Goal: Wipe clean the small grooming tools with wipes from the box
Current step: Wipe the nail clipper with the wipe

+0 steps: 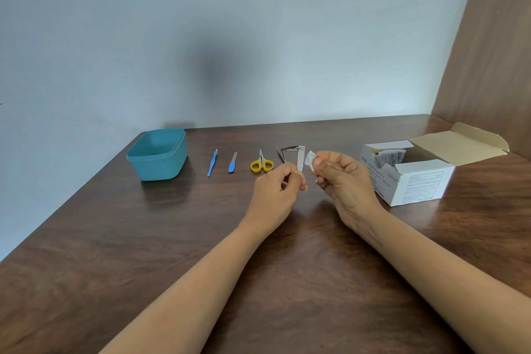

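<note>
Now, above the wooden table (pixel 172 238), our left hand (pixel 275 190) pinches the lower end of the nail clipper (pixel 300 156), holding it upright. Our right hand (pixel 342 178), the nearer to the open box (pixel 416 181), pinches a crumpled white wipe (pixel 309 158) just right of the clipper's head, nearly touching. The next stroke, we judge, runs leftward onto the steel. The clipper looks slim and silvery. Yellow scissors (pixel 261 164), a blue file (pixel 232 163) and a blue cuticle tool (pixel 212 164) lie in a row beyond.
</note>
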